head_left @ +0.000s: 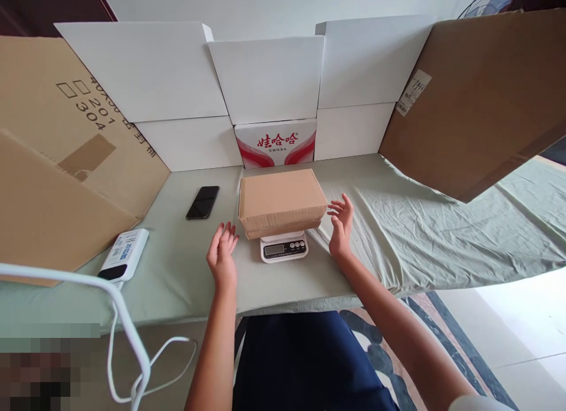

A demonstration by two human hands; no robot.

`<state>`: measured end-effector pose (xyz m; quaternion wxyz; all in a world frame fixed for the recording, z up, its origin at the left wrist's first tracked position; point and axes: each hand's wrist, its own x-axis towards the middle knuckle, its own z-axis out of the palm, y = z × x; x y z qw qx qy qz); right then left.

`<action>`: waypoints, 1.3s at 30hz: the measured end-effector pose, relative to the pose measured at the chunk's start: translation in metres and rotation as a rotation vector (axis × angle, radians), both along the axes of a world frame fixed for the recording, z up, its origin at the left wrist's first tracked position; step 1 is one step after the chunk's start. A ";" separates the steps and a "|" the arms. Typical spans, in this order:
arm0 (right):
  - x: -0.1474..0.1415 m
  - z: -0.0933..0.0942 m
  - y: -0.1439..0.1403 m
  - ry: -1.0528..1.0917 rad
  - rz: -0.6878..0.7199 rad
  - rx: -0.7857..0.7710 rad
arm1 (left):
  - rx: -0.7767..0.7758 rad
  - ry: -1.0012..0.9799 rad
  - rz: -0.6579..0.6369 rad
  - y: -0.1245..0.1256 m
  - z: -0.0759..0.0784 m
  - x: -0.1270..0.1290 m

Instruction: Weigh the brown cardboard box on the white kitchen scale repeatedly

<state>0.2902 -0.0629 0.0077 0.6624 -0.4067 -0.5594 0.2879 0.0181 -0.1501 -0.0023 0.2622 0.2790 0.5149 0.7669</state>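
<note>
We had the carton (282,200) on the scale (285,249), centre frame, left hand (221,250) and right hand (341,227) released; display (275,250) unreadable.

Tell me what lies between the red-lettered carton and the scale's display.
Head view: the brown box lies there, on the scale, with a thin strip of green cloth between it and the carton.

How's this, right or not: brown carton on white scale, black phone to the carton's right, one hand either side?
One error: the black phone is to the left of the brown carton, not the right, per the head view. The rest stands: carton on the white scale, left hand and right hand either side.
</note>
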 end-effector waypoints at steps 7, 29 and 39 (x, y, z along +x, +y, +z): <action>-0.002 -0.002 0.001 0.008 0.065 0.010 | 0.025 -0.027 -0.013 -0.002 0.003 0.002; -0.029 0.032 0.057 -0.114 0.213 0.070 | -0.017 0.485 -0.162 0.085 0.021 -0.016; -0.054 -0.007 0.136 -0.023 0.247 -0.051 | -0.152 0.587 -0.149 0.155 -0.014 -0.032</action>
